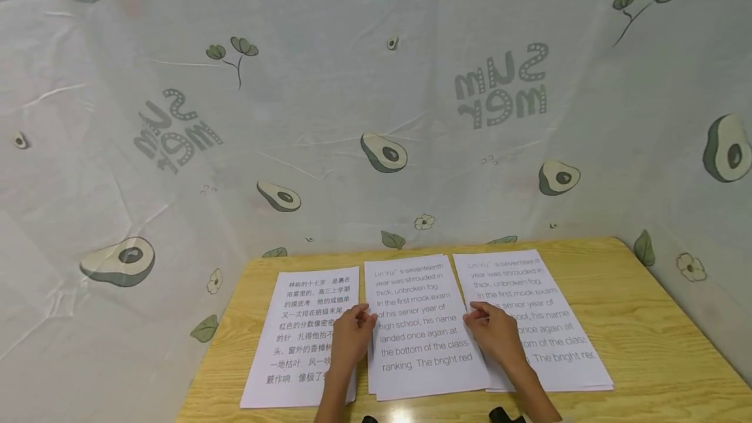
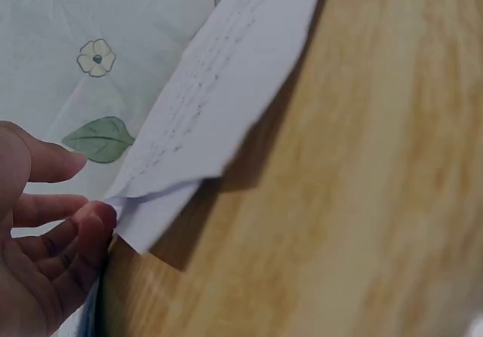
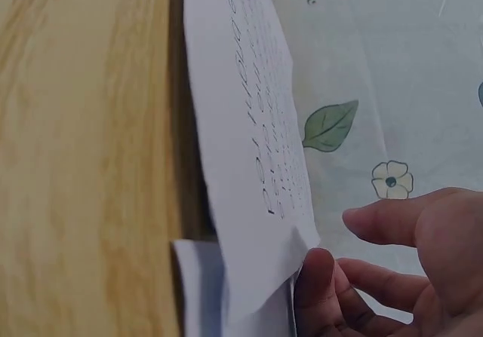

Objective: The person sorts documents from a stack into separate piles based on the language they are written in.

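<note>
The middle printed sheets of paper (image 1: 420, 325) bear English text, and their edges are slightly out of line. My left hand (image 1: 354, 331) holds their left edge; in the left wrist view its fingertips (image 2: 96, 228) meet the paper's edge. At the right edge, my right hand (image 1: 493, 331) holds the same sheets, with a fingertip (image 3: 317, 273) against the paper in the right wrist view. The paper bends there and casts a shadow on the wood. Which fingers lie beneath the paper is hidden.
Sheets with Chinese text (image 1: 305, 338) lie at left, partly under my left forearm. More English-text sheets (image 1: 552, 318) lie at right, partly behind my right hand. All are on a wooden table (image 1: 640, 331), with a patterned cloth (image 1: 329, 96) hanging behind its far edge.
</note>
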Action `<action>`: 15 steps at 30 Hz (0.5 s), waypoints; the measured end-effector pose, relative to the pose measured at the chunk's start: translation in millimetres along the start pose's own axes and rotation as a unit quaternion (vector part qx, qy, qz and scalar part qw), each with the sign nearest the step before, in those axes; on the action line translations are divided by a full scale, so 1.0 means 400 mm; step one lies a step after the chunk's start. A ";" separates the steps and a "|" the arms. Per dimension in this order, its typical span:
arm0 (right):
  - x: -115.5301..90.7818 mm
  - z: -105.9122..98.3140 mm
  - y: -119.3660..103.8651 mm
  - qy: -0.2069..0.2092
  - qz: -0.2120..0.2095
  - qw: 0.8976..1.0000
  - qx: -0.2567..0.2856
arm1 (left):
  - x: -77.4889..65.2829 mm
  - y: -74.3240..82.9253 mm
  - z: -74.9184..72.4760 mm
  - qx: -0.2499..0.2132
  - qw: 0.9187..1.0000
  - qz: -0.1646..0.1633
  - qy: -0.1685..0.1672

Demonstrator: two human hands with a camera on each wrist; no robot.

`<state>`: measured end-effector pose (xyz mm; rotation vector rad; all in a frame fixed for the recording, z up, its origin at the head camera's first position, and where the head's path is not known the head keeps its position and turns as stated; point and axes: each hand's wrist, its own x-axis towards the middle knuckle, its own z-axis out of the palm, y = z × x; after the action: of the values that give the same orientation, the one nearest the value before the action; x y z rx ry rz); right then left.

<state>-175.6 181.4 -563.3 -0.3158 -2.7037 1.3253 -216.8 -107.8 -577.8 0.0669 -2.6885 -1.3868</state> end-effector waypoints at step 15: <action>-0.006 0.015 -0.009 -0.014 -0.017 1.000 -0.018 | -0.004 -0.005 0.010 0.024 1.000 0.008 0.000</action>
<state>-174.9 174.2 -564.2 -0.2567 -2.7460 1.2816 -215.8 -105.5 -581.8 0.0504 -2.7164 -1.3196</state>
